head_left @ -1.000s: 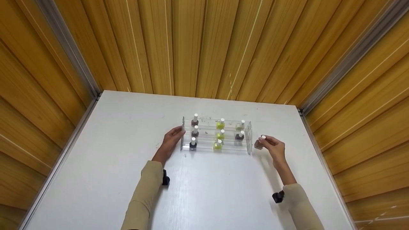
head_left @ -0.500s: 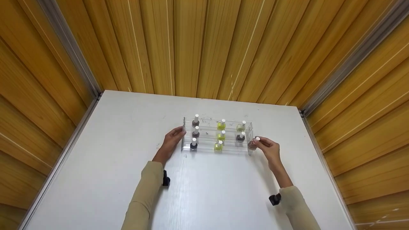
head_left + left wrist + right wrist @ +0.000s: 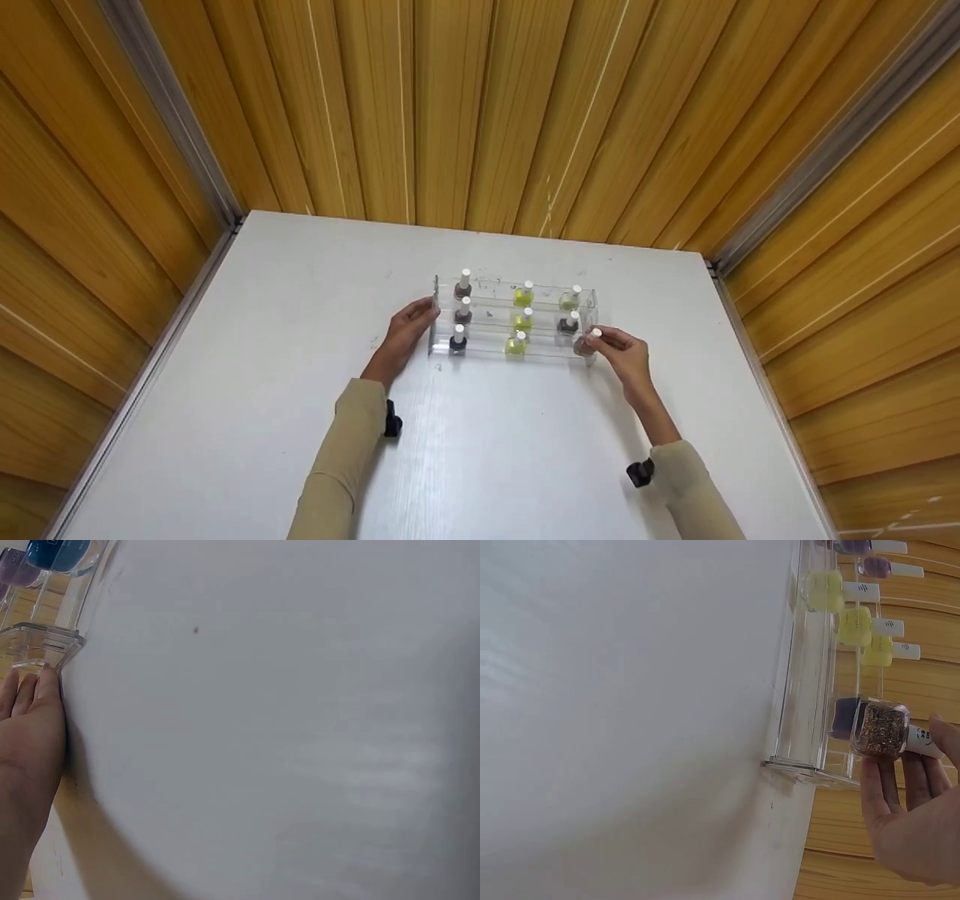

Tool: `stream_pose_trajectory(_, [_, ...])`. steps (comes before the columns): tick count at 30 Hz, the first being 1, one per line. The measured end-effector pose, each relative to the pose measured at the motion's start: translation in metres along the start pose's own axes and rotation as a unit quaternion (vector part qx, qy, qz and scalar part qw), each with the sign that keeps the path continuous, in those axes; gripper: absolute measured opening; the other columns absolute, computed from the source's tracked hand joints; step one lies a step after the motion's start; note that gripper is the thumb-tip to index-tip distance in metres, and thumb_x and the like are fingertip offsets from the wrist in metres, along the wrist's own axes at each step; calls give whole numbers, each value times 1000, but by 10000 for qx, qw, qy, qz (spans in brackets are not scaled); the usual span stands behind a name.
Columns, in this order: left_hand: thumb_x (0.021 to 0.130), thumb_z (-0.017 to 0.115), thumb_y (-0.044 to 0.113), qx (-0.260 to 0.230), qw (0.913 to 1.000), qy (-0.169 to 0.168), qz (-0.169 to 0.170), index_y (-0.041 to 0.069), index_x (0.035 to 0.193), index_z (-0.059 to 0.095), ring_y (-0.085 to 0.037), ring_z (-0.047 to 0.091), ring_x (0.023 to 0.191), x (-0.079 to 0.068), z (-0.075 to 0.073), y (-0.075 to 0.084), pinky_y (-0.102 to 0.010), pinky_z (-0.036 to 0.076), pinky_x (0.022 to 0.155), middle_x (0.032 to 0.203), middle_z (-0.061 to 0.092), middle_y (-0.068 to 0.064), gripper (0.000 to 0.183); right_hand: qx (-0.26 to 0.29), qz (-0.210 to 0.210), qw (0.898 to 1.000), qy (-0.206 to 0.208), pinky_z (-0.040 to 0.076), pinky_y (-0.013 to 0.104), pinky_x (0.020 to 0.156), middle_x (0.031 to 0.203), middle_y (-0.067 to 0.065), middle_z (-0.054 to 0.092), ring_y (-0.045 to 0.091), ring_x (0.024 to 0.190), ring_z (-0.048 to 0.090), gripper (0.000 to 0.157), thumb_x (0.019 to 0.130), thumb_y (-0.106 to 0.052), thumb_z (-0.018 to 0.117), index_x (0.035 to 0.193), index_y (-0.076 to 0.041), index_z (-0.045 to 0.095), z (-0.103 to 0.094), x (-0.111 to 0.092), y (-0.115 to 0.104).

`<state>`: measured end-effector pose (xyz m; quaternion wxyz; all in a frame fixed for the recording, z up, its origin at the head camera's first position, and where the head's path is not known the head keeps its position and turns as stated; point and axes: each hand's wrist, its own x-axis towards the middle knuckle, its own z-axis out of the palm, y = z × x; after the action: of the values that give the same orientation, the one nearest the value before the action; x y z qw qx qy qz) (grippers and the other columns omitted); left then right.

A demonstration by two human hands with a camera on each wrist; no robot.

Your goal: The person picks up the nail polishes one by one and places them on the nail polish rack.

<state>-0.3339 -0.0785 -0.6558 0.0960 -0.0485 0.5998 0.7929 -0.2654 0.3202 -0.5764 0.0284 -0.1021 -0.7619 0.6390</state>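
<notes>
A clear tiered rack (image 3: 487,354) stands on the white table, holding nail polish bottles in three tiers. My right hand (image 3: 628,364) pinches the white cap of a glittery brown nail polish bottle (image 3: 883,730) at the rack's right end, above its lowest tier. In the right wrist view, a dark bottle (image 3: 844,717) shows partly behind it. My left hand (image 3: 407,328) touches the rack's left end panel; in the left wrist view its fingers (image 3: 26,694) lie nearly straight against the clear plastic.
Yellow bottles (image 3: 516,345) stand in the rack's middle column, dark ones (image 3: 458,342) at its left. A pale bottle (image 3: 570,300) sits at the top right, a dark one (image 3: 568,325) below it. Wood-patterned panels (image 3: 442,112) border the table (image 3: 480,450).
My right hand has carried the glittery bottle leftward, from outside the rack to its right end over the lowest tier. My left hand stays at the left end panel.
</notes>
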Motion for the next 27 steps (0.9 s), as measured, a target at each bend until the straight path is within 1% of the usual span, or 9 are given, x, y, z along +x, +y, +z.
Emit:
stream_pose_trajectory(4, [94,76,30,-59,10000,-30,25,9,144,55,-25,44,148,-1,0,0,-37,31,127,153,54,-12,58,-23,-15,10000,-13,57,13,83,92,-12,77,-1,88,71,42,89,-15,81,122,7,68,2,1,4])
stream_pose_trajectory(8, [95,75,29,-48,10000,-64,19,9,144,56,-25,45,147,-1,1,1,-37,32,127,152,54,-12,56,58,6,10000,12,57,13,81,92,-9,78,0,86,71,40,88,-11,81,121,8,69,4,1,8])
stream_pose_trajectory(14, [95,75,29,17,10000,2,58,9,144,55,-25,43,148,0,1,1,-37,31,127,154,53,-12,56,13,83,9999,-63,58,14,81,94,-8,78,0,88,71,39,91,-10,78,123,8,67,9,2,11])
stream_pose_trajectory(20, [95,75,29,9,10000,-29,39,10,145,55,-24,43,149,2,1,1,-36,31,127,154,53,-11,57,22,-9,10000,8,58,14,78,95,-5,78,1,88,71,39,89,-7,79,121,11,67,15,6,14])
stream_pose_trajectory(27, [95,75,26,-10,10000,20,61,8,144,56,-26,44,148,2,-1,-1,-37,32,127,152,54,-13,55,-221,35,9997,-89,57,14,77,95,-5,79,-1,85,70,37,87,-7,81,119,8,70,21,9,22])
